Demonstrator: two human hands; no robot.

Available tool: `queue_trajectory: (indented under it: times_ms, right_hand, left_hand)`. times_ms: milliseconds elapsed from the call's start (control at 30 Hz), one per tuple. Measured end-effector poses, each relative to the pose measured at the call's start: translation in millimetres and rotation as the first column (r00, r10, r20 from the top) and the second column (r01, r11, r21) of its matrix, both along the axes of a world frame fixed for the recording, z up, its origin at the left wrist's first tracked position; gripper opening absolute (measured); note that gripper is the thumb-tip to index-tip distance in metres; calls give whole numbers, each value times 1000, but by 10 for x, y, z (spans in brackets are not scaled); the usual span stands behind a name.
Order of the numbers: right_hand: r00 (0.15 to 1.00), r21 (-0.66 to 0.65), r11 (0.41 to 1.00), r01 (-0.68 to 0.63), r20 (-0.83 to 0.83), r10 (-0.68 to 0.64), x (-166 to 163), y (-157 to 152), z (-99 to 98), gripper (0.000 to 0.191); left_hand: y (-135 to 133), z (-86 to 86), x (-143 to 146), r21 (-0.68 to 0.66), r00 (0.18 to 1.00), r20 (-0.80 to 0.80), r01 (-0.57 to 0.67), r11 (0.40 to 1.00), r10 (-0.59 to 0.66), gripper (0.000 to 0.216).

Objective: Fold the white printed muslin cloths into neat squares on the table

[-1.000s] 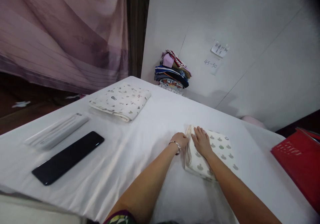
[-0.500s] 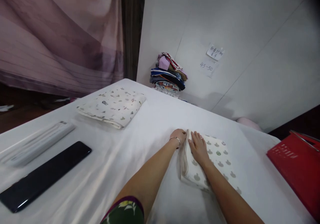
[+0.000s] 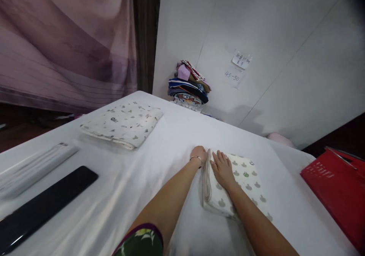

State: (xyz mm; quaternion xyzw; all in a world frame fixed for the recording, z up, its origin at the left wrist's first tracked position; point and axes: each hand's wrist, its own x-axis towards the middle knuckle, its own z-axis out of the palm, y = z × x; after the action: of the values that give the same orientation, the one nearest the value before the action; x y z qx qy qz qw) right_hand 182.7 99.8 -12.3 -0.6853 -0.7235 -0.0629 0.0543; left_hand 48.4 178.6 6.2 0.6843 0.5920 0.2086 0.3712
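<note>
A folded cream blanket (image 3: 248, 189) with grey animal-head prints and a small green mark lies on the white-covered table. My right hand (image 3: 223, 171) rests flat on top of it near its left side, fingers stretched out. At the blanket's far left corner is my left hand (image 3: 199, 154), its fingers curled in against the layered edge; the fingertips are partly hidden. A bracelet circles the left wrist. Farther left on the table lies another folded white blanket (image 3: 125, 124) with small scattered prints, apart from both hands.
On the left of the white table (image 3: 176, 134) lie a long black glossy object (image 3: 48, 210) and a pale wrapped packet (image 3: 37, 168). A red bag (image 3: 330, 189) is at the right edge. Beyond the table, a pile of folded clothes (image 3: 189, 83) stands by the wall with paper notes (image 3: 241, 60).
The view has turned slightly, so everything sits a little farther left. Both hands stay at the folded blanket, and the left hand's fingers look more tucked in at its corner.
</note>
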Motion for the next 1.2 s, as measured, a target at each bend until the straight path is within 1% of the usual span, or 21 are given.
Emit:
queue_trajectory:
  times_ms: [100, 167, 200, 267, 300, 333, 367, 400, 500, 533, 600, 667, 733, 800, 833, 867, 900, 967, 1000, 1100, 1200]
  right_hand:
    - [1000, 2, 1000, -4, 11, 4, -6, 5, -4, 51]
    - [1000, 12, 1000, -6, 15, 6, 3, 4, -27, 51]
    - [1000, 19, 1000, -11, 18, 11, 7, 3, -41, 50]
    - [999, 31, 999, -39, 21, 38, 13, 7, -64, 50]
    - [998, 31, 998, -59, 15, 58, 15, 16, -65, 51]
    - [997, 25, 997, -75, -3, 75, 19, 30, -54, 53]
    - [996, 9, 996, -84, -38, 84, 30, 50, -28, 54]
    - [992, -19, 996, -89, -96, 87, 53, 72, 12, 54]
    - [956, -88, 993, -73, -292, 44, 241, 89, 193, 45]
    - [943, -83, 995, -51, -332, 21, 349, 57, 254, 43]
    - [934, -30, 999, 24, -356, -33, 611, -78, 334, 40]
    - [937, 5, 994, 106, -335, -98, 886, -273, 330, 43]
    - [928, -30, 986, 164, -333, -165, 1112, -458, 255, 48]
    - [913, -85, 979, 186, -354, -205, 1251, -573, 170, 51]
    - [884, -105, 976, 189, -414, -216, 1290, -601, 143, 52]
    - [835, -114, 974, 194, -502, -225, 1313, -615, 133, 52]
    - [767, -114, 972, 205, -598, -232, 1329, -624, 140, 51]
    - [577, -118, 955, 272, -774, -261, 1358, -654, 189, 51]
    - [484, -131, 939, 317, -829, -279, 1379, -689, 220, 52]
    - [305, -217, 883, 417, -881, -360, 1471, -892, 277, 54]
    - [156, -341, 845, 413, -887, -434, 1558, -1169, 274, 56]
  left_hand:
    - [-46, 58, -17, 63, 999, 14, -40, 997, 39, 27]
    - [-139, 112, 9, 138, 999, 41, -39, 990, 34, 32]
    - [-201, 131, 35, 197, 998, 59, -8, 980, -4, 33]
    - [-332, 132, 103, 333, 988, 63, 114, 936, -142, 36]
    - [-391, 113, 137, 379, 975, 40, 186, 906, -217, 39]
    - [-439, 81, 167, 398, 961, 6, 250, 883, -275, 43]
    - [-473, 41, 191, 388, 951, -32, 296, 873, -308, 48]
    - [-492, -3, 208, 355, 947, -66, 317, 879, -314, 53]
    - [-477, -114, 218, 273, 947, -138, 319, 907, -291, 63]
    - [-460, -137, 214, 266, 943, -163, 325, 908, -290, 64]
    - [-433, -159, 205, 263, 930, -220, 348, 900, -295, 65]
    - [-424, -161, 202, 269, 915, -270, 372, 889, -301, 62]
    - [-431, -156, 208, 273, 907, -296, 382, 883, -301, 60]
    - [-443, -149, 220, 280, 905, -307, 380, 882, -293, 59]
    - [-446, -144, 225, 281, 905, -312, 379, 882, -289, 58]
    - [-448, -140, 228, 282, 904, -318, 377, 882, -285, 57]
    - [-448, -134, 229, 282, 904, -323, 375, 883, -280, 57]
    - [-445, -122, 226, 273, 902, -328, 375, 886, -281, 57]
    - [-443, -114, 223, 265, 902, -325, 375, 888, -284, 57]
    - [-451, -82, 217, 242, 920, -288, 337, 910, -264, 61]
    - [-486, -30, 218, 211, 963, -218, 208, 955, -161, 69]
